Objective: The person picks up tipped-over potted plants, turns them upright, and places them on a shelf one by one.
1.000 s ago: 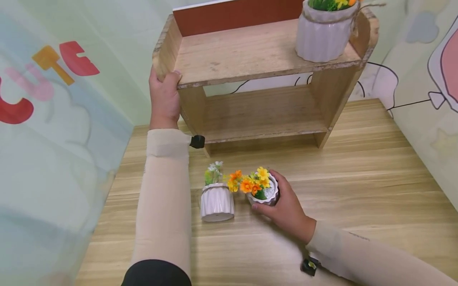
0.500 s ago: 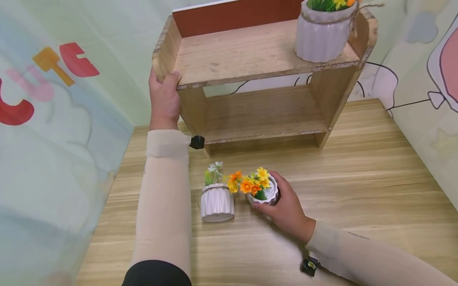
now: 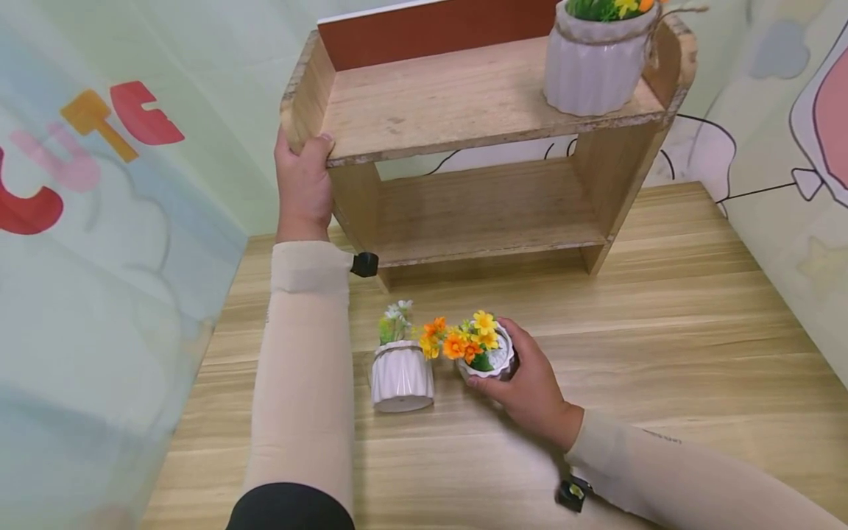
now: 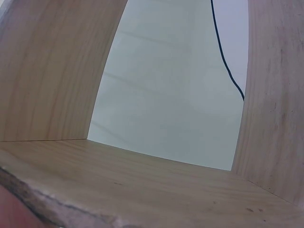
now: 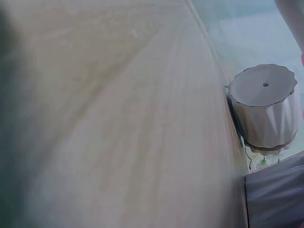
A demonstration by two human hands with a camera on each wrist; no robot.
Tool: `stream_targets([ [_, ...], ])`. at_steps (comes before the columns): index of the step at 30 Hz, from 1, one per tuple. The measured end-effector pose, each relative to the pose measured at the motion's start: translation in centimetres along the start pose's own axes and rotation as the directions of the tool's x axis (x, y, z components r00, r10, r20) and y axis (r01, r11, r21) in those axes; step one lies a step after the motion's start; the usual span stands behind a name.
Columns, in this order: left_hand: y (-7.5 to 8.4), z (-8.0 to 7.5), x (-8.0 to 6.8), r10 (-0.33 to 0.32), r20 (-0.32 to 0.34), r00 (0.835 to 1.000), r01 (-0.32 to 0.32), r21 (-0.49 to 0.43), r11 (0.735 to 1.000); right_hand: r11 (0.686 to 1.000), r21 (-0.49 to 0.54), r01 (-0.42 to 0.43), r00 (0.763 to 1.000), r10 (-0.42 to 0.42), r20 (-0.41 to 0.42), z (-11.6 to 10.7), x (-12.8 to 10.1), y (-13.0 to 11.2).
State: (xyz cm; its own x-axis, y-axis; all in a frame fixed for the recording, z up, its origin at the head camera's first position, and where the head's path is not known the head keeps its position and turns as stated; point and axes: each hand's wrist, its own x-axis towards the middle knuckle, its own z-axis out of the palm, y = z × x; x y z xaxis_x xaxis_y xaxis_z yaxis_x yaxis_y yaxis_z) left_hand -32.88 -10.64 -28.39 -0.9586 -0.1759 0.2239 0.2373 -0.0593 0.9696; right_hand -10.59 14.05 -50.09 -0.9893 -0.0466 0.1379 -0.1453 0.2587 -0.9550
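Observation:
My left hand [image 3: 305,188] grips the left side of a two-tier wooden shelf [image 3: 424,110], thumb over the front edge of the upper board. The left wrist view looks into the shelf's opening, its bare board [image 4: 142,183] across the bottom. On the table, my right hand [image 3: 533,386] holds a small white fluted flowerpot [image 3: 506,361] with orange and yellow artificial flowers [image 3: 473,342], fingers and thumb around its wall. Just left of it, a second white flowerpot [image 3: 402,375] with white flowers lies on its side, base facing me. The right wrist view shows that pot's holed base [image 5: 261,88].
A larger white flowerpot [image 3: 592,66] tied with twine stands at the right end of the upper shelf. A reddish-brown panel [image 3: 437,29] rises behind that shelf. Printed curtains [image 3: 119,309] border the wood-grain table [image 3: 695,346] on the left and right.

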Motion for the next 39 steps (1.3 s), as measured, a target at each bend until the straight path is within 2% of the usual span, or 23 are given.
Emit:
stream_targets([
  [5,-0.1,0.0,0.0,0.005,0.002,1.0,-0.005,-0.002,1.0,1.0,-0.001,-0.001,1.0,0.001,-0.001,0.1,-0.1,-0.1],
  [17,0.0,-0.1,0.1,-0.037,-0.01,0.999,0.037,0.039,0.999,1.0,-0.02,0.005,1.0,-0.005,0.005,0.1,-0.3,-0.7],
  [26,-0.1,-0.1,0.0,-0.009,-0.006,1.0,0.009,0.009,1.0,1.0,-0.001,0.027,1.0,-0.027,0.004,-0.2,-0.1,-1.6],
  [39,-0.1,0.0,0.0,0.014,0.004,1.0,-0.014,0.028,1.0,0.999,-0.011,0.048,0.999,-0.048,-0.003,-0.6,0.2,-2.9],
])
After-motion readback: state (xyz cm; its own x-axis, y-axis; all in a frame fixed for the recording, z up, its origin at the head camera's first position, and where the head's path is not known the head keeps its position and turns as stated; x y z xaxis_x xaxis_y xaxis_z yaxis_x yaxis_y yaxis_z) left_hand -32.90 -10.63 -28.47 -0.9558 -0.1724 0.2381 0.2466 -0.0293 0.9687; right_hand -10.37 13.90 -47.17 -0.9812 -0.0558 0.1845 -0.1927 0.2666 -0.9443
